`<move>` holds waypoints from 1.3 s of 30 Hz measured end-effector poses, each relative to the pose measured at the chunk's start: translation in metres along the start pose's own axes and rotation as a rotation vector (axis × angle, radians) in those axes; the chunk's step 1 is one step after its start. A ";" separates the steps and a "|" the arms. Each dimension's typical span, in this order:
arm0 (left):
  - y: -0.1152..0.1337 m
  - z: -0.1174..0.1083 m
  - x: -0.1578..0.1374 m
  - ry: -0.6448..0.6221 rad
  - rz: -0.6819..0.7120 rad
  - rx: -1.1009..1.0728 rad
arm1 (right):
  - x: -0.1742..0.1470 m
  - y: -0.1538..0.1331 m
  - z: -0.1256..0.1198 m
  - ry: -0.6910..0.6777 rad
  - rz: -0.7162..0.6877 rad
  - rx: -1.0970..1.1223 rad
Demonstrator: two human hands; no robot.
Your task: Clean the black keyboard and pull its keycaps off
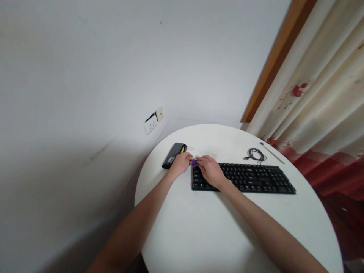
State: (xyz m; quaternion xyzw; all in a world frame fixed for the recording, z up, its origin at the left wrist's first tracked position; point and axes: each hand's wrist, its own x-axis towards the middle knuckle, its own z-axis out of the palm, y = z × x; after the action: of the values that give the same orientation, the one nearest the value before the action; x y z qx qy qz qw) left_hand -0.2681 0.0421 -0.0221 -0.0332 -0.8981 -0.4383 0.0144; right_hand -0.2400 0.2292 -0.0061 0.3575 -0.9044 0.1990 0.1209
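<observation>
A small purple cloth [195, 163] lies at the upper left corner of the black keyboard [256, 180]. My right hand [211, 170] is over the keyboard's left end, its fingers closed on the cloth. My left hand [182, 163] is just left of the cloth, fingers curled and fingertips close to its edge. What those fingertips pinch, if anything, is too small to make out. Beside my left hand sits a dark grey pouch [173, 154], partly covered by the hand, with a yellow item [182, 149] showing at its right side.
The keyboard's coiled cable [256, 153] lies behind it on the round white table [182, 227]. A thin stick-like tool [273, 152] with a dark tip rests near the right edge. The wall has a socket [150, 124]; a flowered curtain [307, 94] hangs at right.
</observation>
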 end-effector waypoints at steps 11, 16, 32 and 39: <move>0.006 0.001 -0.005 -0.002 0.006 0.085 | -0.039 -0.018 0.000 -0.044 -0.115 0.104; 0.010 0.003 -0.007 -0.009 0.010 0.094 | -0.067 -0.030 -0.010 -0.102 -0.167 0.206; 0.003 0.002 -0.001 0.014 0.008 0.080 | -0.010 -0.023 0.001 0.002 0.101 0.028; 0.003 0.006 -0.002 -0.017 -0.131 -0.159 | -0.066 -0.033 0.014 0.024 -0.091 0.101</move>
State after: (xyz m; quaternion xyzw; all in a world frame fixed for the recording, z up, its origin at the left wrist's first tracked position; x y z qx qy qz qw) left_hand -0.2657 0.0484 -0.0238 0.0207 -0.8608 -0.5080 -0.0247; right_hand -0.1709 0.2399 -0.0336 0.4016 -0.8744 0.2432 0.1226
